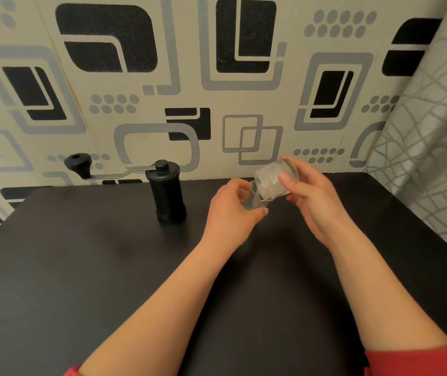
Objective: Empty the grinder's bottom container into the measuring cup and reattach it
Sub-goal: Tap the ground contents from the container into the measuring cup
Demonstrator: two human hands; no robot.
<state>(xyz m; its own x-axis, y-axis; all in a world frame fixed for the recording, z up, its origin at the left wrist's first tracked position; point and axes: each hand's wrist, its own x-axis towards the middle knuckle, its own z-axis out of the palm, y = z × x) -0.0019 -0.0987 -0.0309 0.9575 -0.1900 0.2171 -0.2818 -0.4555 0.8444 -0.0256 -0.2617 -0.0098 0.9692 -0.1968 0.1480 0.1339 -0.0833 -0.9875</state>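
A black hand grinder (167,194) stands upright on the dark table (86,261), its crank handle (78,164) sticking out to the left. My right hand (311,202) holds the clear bottom container (272,177) tilted mouth-down to the left. Its lip rests over a small clear measuring cup (254,200). My left hand (233,210) wraps around that cup and hides most of it. White grounds cling inside the container.
A patterned wall (216,90) rises right behind the table's far edge. A grey patterned curtain (428,147) hangs at the right, beside the table's right edge. Red sleeves (420,359) show at the bottom corners.
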